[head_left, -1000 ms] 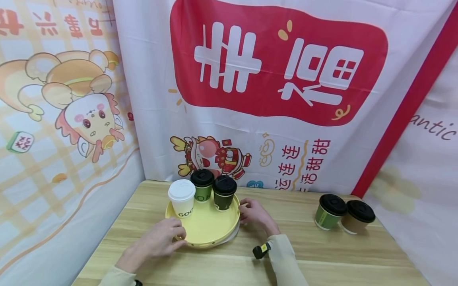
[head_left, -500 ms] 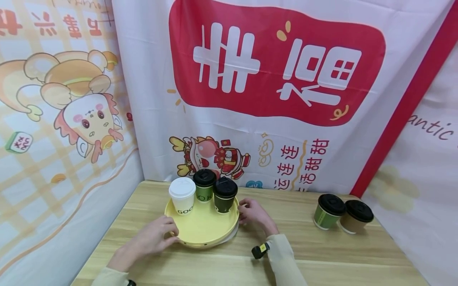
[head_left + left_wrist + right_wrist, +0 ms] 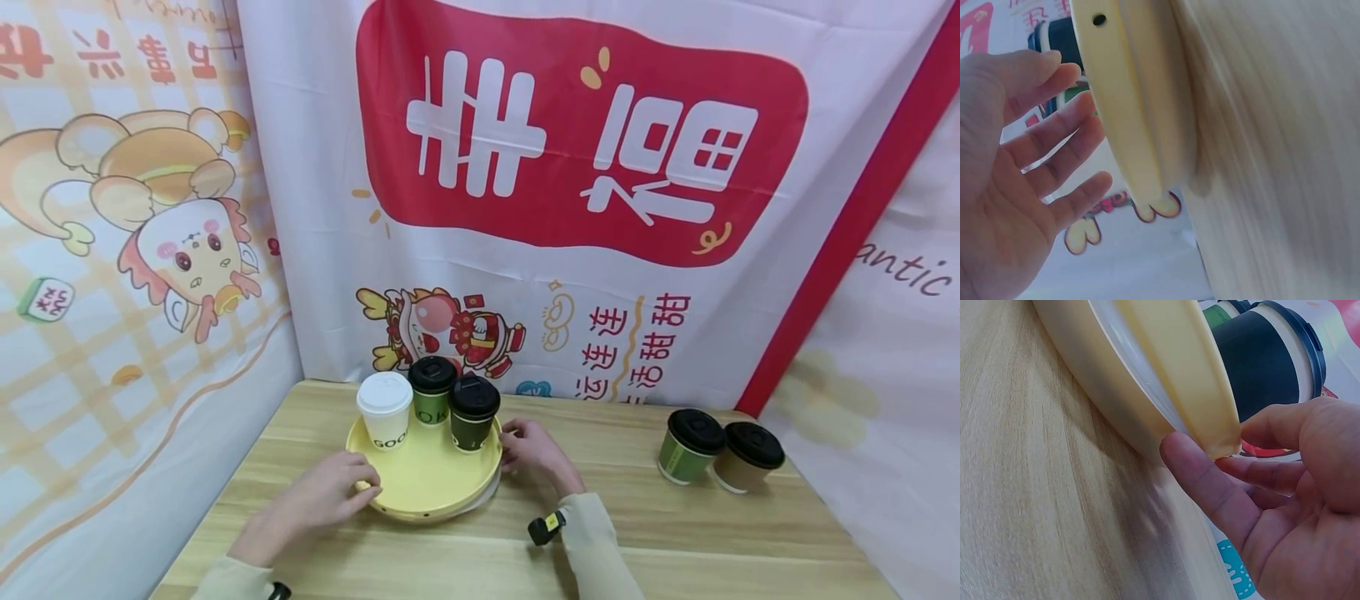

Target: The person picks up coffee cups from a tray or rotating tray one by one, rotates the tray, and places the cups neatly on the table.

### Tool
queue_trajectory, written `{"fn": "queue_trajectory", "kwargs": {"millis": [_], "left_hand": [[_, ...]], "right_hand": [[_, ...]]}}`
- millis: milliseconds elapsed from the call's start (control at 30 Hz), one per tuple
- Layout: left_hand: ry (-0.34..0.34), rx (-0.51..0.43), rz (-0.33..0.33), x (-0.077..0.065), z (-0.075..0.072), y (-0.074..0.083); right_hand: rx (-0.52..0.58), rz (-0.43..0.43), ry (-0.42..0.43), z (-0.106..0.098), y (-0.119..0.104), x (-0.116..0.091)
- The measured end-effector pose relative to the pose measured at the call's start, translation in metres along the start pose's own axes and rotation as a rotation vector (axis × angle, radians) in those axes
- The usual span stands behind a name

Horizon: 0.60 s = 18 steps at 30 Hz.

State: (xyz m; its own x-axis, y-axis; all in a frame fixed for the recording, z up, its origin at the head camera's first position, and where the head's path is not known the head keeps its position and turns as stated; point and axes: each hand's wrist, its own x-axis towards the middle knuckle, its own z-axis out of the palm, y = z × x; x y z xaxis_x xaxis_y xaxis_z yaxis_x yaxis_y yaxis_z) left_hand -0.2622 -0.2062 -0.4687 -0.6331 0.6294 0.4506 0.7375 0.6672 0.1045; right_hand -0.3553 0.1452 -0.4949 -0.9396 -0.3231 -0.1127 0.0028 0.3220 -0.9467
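Note:
A round yellow tray [image 3: 420,479] sits on the table, with a pale disc [image 3: 483,492] showing under its right edge. Three lidded cups stand upright on it: a white cup [image 3: 386,421], a green cup [image 3: 431,407] and a dark cup [image 3: 472,429] with black lids on the latter two. My left hand [image 3: 318,500] is by the front left rim, fingers loosely spread and holding nothing; contact with the tray is hard to tell. My right hand [image 3: 536,450] pinches the right rim, thumb against its outer side and a finger at its upper edge.
At the table's right end, a green cup [image 3: 684,458] and a brown cup [image 3: 738,472], both black-lidded, stand side by side. A printed cloth [image 3: 600,350] hangs behind the wooden table [image 3: 600,417], with another on the left [image 3: 150,400].
The tray has turned slightly: the cups at its back moved right, the holes at its front moved left. My left hand shifted a little left; my right hand stayed nearly still.

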Motion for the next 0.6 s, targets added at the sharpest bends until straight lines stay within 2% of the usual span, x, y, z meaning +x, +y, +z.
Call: {"fn": "queue_trajectory", "kwargs": {"millis": [200, 400, 600], "left_hand": [[0.025, -0.015, 0.074, 0.014, 0.004, 0.018], [-0.042, -0.035, 0.056, 0.024, 0.011, 0.035], [-0.101, -0.021, 0.058, 0.024, 0.020, 0.044]], "right_hand": [[-0.003, -0.003, 0.001, 0.000, 0.001, 0.000], [-0.007, -0.013, 0.006, -0.001, -0.001, 0.000], [-0.018, 0.003, 0.013, 0.001, 0.000, -0.001]]}}
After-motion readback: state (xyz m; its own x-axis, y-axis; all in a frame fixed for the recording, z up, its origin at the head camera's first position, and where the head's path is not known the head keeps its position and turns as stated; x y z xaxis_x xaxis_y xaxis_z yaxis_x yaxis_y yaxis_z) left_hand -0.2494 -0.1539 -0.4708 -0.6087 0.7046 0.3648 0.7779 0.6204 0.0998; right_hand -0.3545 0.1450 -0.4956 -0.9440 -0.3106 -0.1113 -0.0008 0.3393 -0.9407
